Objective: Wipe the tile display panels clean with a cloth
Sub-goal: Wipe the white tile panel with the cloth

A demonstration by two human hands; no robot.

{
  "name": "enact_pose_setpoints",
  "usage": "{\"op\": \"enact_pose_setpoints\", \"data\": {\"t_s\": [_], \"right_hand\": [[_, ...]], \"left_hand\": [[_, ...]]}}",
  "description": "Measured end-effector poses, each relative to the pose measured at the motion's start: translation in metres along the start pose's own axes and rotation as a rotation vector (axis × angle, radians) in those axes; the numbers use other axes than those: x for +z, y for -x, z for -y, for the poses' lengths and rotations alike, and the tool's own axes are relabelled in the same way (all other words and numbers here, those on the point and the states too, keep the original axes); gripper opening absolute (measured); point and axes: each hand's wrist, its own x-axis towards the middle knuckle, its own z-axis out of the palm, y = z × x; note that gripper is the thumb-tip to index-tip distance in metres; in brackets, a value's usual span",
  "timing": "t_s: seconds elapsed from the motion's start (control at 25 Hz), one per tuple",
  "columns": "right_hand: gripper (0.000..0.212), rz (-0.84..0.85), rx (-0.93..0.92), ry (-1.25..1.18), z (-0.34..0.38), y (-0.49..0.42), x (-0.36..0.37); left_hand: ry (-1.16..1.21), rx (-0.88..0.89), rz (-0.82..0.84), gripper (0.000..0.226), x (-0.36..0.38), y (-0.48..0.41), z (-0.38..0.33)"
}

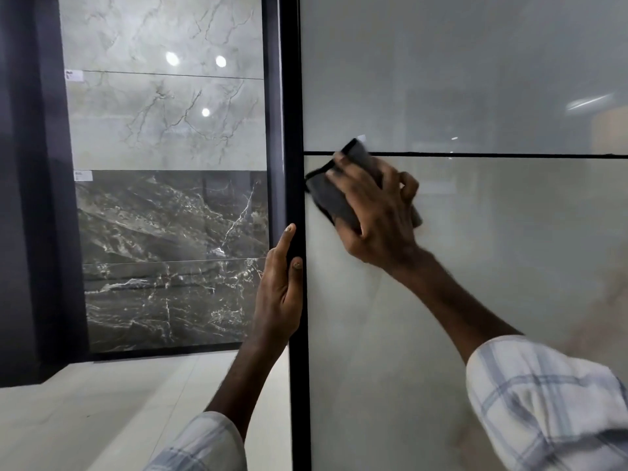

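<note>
cloth: dark grey cloth [334,195], folded into a pad, flat against the pale tile panel [475,232] right by its left edge, just under the thin dark joint line [509,155] between the upper and lower tile.

right hand: the right hand [373,212] is spread over the cloth, fingers pressing it onto the tile, thumb side tucked around the pad's far edge. So clamped on the cloth, palm driving it.

left hand: the left hand [280,290] steadies the black frame post [292,164], thumb on the front face, fingers mostly straight along the side. Bracing more than gripping, I'd say.

doing it well: imo keep the pad flat and run overlapping strokes, working down from the joint. Get the corner of the cloth into that joint and along the post, that's where dust hides. Glossy surface, so check the reflections for streaks.

watch out: panel looks like it could swing on its frame, so keep that left hand bracing while you push.

nearby: marble-look tile panels [163,130] behind on the left, light ones above dark ones, and pale floor [102,402] below.
</note>
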Motion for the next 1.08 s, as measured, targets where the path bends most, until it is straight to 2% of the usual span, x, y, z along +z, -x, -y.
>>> {"op": "enact_pose_setpoints", "data": {"t_s": [0.04, 0.08, 0.16, 0.2, 0.24, 0.36, 0.4, 0.52, 0.56, 0.68, 0.72, 0.76, 0.84, 0.88, 0.92, 0.96, 1.08], "right_hand": [[0.058, 0.023, -0.115, -0.013, -0.013, -0.005, -0.006], [0.056, -0.010, -0.069, -0.019, -0.027, -0.012, -0.010], [0.057, -0.101, 0.350, -0.073, -0.032, -0.026, -0.009], [0.059, -0.129, 0.482, -0.092, -0.020, -0.030, -0.006], [0.061, -0.118, 0.460, -0.075, -0.002, -0.031, -0.001], [0.061, 0.034, -0.131, -0.051, 0.010, -0.025, 0.002], [0.058, 0.027, -0.160, -0.048, -0.003, -0.032, -0.003], [0.059, -0.098, 0.350, -0.079, -0.001, -0.034, -0.003], [0.061, -0.094, 0.359, -0.074, 0.010, -0.022, 0.000], [0.058, 0.043, -0.118, -0.026, 0.012, 0.022, -0.004], [0.057, 0.046, -0.140, -0.022, -0.003, 0.022, -0.010], [0.057, 0.003, -0.012, -0.021, -0.017, 0.017, -0.012], [0.059, -0.082, 0.408, -0.052, -0.024, 0.006, -0.012], [0.061, -0.107, 0.497, -0.047, -0.015, 0.008, -0.010], [0.063, -0.104, 0.467, -0.012, -0.001, 0.018, -0.007], [0.064, -0.070, 0.321, -0.007, 0.015, 0.034, -0.007], [0.058, 0.124, -0.272, -0.077, 0.028, 0.078, -0.011]], "left_hand": [[-0.009, -0.005, 0.004, 0.049, 0.000, 0.001, -0.001], [-0.018, -0.013, 0.007, 0.050, 0.000, 0.002, -0.002], [-0.038, -0.032, 0.010, 0.052, 0.000, 0.003, -0.006], [-0.054, -0.035, 0.011, 0.053, -0.002, 0.003, -0.007], [-0.073, -0.034, 0.010, 0.053, -0.003, 0.002, -0.007], [-0.111, -0.021, 0.023, 0.052, -0.004, 0.004, -0.007], [-0.115, -0.022, 0.023, 0.053, -0.004, 0.004, -0.008], [-0.124, -0.026, 0.003, 0.053, -0.004, 0.002, -0.009], [-0.136, -0.026, 0.003, 0.052, -0.004, 0.002, -0.008], [-0.153, -0.028, 0.011, 0.052, -0.005, 0.006, -0.009], [-0.158, -0.020, 0.010, 0.052, -0.005, 0.010, -0.011], [-0.168, -0.009, 0.001, 0.053, -0.005, 0.014, -0.011], [-0.187, -0.006, 0.003, 0.053, -0.004, 0.023, -0.008], [-0.196, -0.007, 0.012, 0.053, -0.005, 0.026, -0.006], [-0.208, -0.006, 0.016, 0.054, -0.006, 0.030, -0.004], [-0.221, 0.000, 0.017, 0.055, -0.007, 0.032, -0.003], [-0.208, 0.008, 0.041, 0.056, -0.008, 0.034, -0.002]]}}
